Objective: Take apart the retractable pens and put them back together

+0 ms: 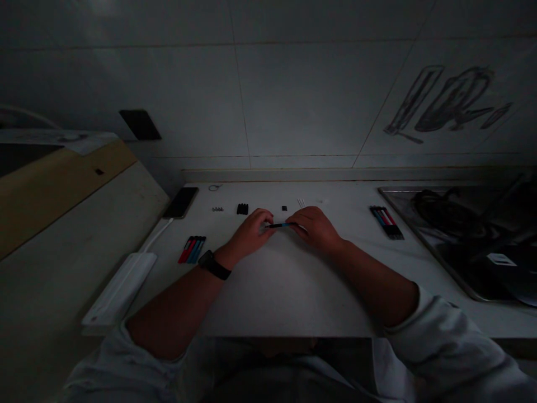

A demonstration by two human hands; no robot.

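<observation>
Both hands meet around a slim pen [282, 225] with a dark and blue barrel, held level just above the white counter. My left hand [255, 226] is closed with fingertips at its left end. The other end sits in the closed fingers of my right hand [315, 228]. Behind the hands lie black sleeve-like pieces [242, 209], a small black part [284, 208] and thin pale rods [301, 203], partly hidden by my right hand. Small metallic pieces [217, 209] form a row farther left. Red and blue pen barrels [192, 249] lie left of my left wrist.
Several pens [386, 222] lie together at the right, beside a metal sink [444, 263] with dark items in it. At left are a phone [181, 202], a white power strip [119, 285] with a cable, and a thin ring [215, 188]. A tiled wall [293, 101] bounds the back.
</observation>
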